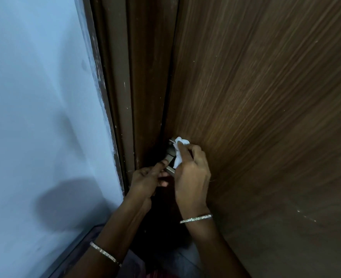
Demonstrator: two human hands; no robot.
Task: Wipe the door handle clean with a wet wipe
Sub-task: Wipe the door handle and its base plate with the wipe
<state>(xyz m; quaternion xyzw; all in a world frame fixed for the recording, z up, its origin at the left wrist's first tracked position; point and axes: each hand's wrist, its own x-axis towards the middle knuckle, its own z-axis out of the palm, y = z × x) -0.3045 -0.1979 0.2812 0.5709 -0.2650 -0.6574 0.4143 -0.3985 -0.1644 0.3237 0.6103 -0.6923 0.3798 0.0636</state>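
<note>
A metal door handle (170, 155) sticks out of the brown wooden door (255, 97) near its left edge. My right hand (192, 171) holds a crumpled white wet wipe (179, 150) and presses it against the top of the handle. My left hand (148, 177) grips the lower end of the handle, its index finger lying along the metal. Most of the handle is hidden behind the two hands and the wipe.
A dark brown door frame (125, 97) runs down just left of the handle. A pale blue wall (41, 117) fills the left side. Both wrists wear thin silver bangles.
</note>
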